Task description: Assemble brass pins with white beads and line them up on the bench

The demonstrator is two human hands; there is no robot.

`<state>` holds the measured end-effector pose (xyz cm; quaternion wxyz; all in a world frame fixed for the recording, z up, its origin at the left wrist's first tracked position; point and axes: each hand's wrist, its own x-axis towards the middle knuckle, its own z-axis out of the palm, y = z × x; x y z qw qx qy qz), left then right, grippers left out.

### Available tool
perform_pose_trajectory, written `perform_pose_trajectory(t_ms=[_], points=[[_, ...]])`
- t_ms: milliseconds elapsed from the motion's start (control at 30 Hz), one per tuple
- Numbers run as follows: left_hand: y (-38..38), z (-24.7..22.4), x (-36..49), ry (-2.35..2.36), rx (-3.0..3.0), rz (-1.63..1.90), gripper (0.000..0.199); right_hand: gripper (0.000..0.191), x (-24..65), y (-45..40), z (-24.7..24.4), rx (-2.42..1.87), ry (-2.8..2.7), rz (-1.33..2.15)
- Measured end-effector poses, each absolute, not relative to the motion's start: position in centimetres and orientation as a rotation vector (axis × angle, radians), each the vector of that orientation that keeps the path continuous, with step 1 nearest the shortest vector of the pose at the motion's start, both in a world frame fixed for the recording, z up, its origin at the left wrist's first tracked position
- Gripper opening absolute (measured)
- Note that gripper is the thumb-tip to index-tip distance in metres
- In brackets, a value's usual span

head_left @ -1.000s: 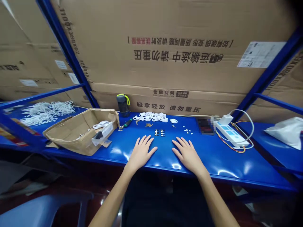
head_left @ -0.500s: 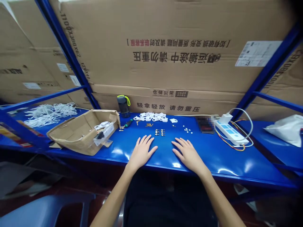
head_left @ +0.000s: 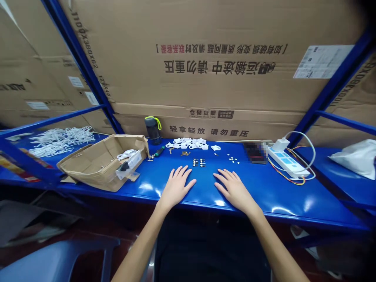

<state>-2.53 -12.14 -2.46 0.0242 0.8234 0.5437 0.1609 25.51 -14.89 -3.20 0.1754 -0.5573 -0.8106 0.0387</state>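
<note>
Rests left hand and right hand flat on the tabletop, with each grip open and empty, near 2 columns of pins.

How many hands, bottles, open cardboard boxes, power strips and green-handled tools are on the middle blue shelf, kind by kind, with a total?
Left hand and right hand: 2
Bottle: 1
Open cardboard box: 1
Power strip: 1
Green-handled tool: 1
Total: 6
</note>
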Motion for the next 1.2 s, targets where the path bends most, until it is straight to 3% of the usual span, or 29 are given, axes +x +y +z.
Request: perform_pose_trajectory(t_ms=[500, 633, 800, 933, 1200], points=[[-12.2, -3.0, -2.6, 1.664, 2.559, 0.597, 0.056, 0.050, 25.5, -15.1, -3.2, -1.551, -2.305, 0.082], [-11.5, -1.7, -3.0, 1.662, 2.563, 0.690, 0.040, 0.042, 26.1, -13.4, -1.8, -1.507, -2.353, -0.034], [-6.1, 1.5, -3.2, 1.660, 2.464, 0.867, 0.032, 0.039, 26.7, -7.5, 1.5, -1.676, -2.317, -0.311], [-0.4, 2.9, -1.8, 1.516, 2.406, 0.933, 0.033, 0.033, 26.6, -3.1, 1.7, -1.821, -2.300, -0.289], [3.7, -0.1, -2.5, 1.689, 2.341, 1.117, 0.044, 0.029, 26.2, -1.9, -1.4, -1.811, -2.181, -0.273]])
